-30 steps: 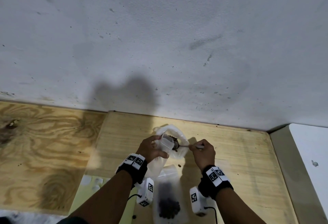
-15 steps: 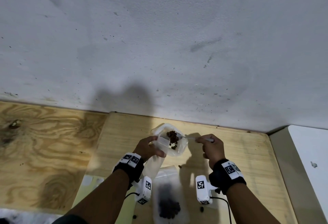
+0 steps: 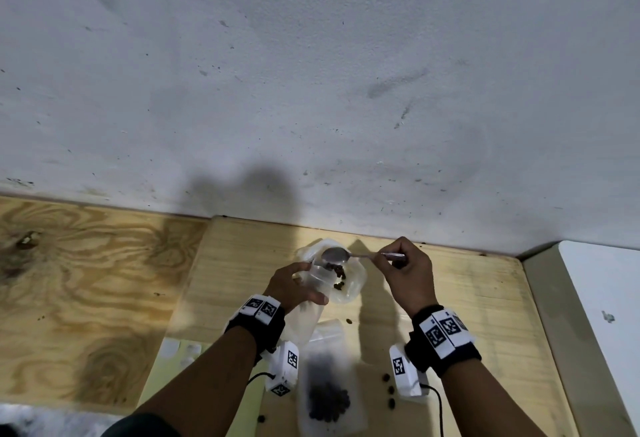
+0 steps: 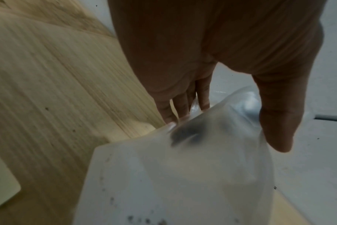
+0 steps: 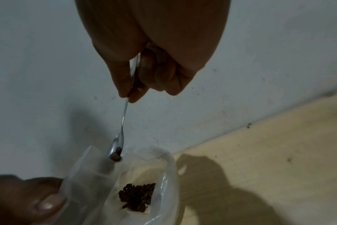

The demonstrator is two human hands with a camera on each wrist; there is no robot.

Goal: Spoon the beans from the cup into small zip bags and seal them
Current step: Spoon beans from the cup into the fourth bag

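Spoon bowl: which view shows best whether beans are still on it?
Right wrist. The spoon is seen side-on, a few beans clinging at its tip over the bag. Head view shows only the bowl's back; left wrist, a dark blur through plastic.

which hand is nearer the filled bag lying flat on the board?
Left. The left hand holds the open bag just above and left of the filled bag; the right hand, pinching the spoon, is higher and further right.

The head view looks forward and down over both hands and the bench (image 3: 450, 298). Each wrist view looks close along its hand; the zip bag (image 5: 98, 172), somewhat blurred, shows in all three.
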